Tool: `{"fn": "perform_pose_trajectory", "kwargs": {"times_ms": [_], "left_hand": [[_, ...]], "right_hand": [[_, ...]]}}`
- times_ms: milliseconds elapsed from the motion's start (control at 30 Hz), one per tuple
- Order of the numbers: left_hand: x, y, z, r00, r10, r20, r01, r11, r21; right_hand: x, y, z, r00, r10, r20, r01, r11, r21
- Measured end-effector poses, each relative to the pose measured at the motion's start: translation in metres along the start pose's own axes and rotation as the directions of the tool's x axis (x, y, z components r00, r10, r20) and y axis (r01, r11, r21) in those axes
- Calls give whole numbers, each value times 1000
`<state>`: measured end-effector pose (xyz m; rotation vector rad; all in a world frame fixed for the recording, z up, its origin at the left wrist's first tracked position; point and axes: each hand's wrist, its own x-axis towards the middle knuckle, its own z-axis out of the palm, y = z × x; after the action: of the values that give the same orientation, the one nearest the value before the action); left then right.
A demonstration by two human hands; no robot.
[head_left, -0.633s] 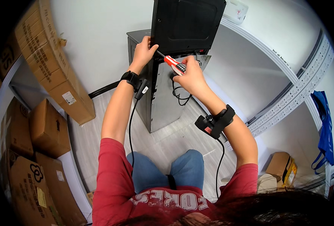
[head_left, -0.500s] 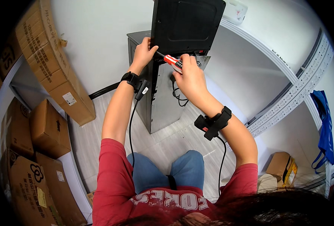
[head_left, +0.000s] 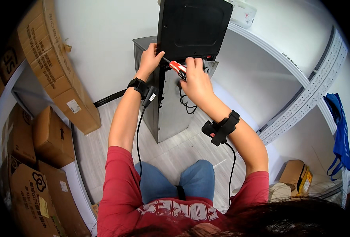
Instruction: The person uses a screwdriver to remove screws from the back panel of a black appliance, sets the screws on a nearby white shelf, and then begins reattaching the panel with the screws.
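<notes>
A black panel-like unit stands upright on a grey metal cabinet. At its lower left edge my left hand grips the rim, fingers partly hidden behind it and thumb in front. A screwdriver with a red, white and black handle slants up to the left, its tip near that thumb and the unit's lower edge. My right hand holds the handle from the right, with the fingers bent over it. The exact spot the tip touches cannot be made out.
A black cable hangs down the cabinet's side. A tall cardboard carton leans at the left wall, with several boxes on shelving below. White perforated shelving and a blue bag are at right. Cables run from both my wrist straps.
My right hand has shifted slightly left, its fingers have changed position around the screwdriver, and the handle has tilted a little. My left hand stays at the unit's edge.
</notes>
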<state>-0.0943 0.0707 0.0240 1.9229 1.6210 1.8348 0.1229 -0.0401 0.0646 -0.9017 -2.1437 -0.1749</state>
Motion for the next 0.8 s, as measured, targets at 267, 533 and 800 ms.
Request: {"fn": "perform_pose_trajectory", "kwargs": {"times_ms": [267, 533, 800], "left_hand": [[1, -4, 5, 996, 62, -59, -64, 997, -37], [2, -5, 3, 999, 35, -18, -35, 999, -31], [-1, 6, 3, 1000, 20, -6, -20, 999, -27]], "right_hand": [[12, 10, -6, 965, 253, 68, -255, 967, 26], [-2, 3, -2, 999, -24, 26, 25, 999, -32], [11, 17, -7, 919, 376, 119, -390, 909, 146]]}}
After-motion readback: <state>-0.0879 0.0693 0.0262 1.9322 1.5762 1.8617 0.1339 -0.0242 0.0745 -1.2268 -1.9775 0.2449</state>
